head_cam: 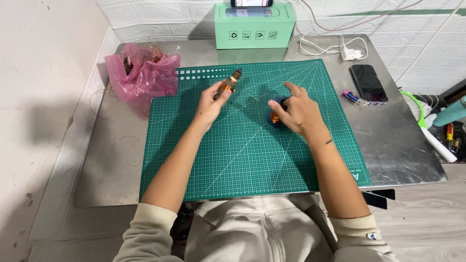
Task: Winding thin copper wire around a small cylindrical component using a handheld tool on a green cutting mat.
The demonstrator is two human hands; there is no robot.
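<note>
Two bare hands work over the green mat that fills the middle of the frame on your steel table. Your left hand sits just left of centre, fingers closed around a small amber bottle; the bottle tilts up and to the right, its dark cap end clear of your fingers and above the mat's upper part. Your right hand rests just right of centre, curled over a dark blue holder with something orange showing inside it; the forefinger points up and left, the other fingers wrap the holder, which stands on the mat. The two hands are near each other but apart. At upper left of the frame a crumpled pink bag lies touching the mat's corner. At top centre a mint-green box stands against the wall. To the upper right a white cable lies coiled, with a black phone below it and small pens just beside the phone.
</note>
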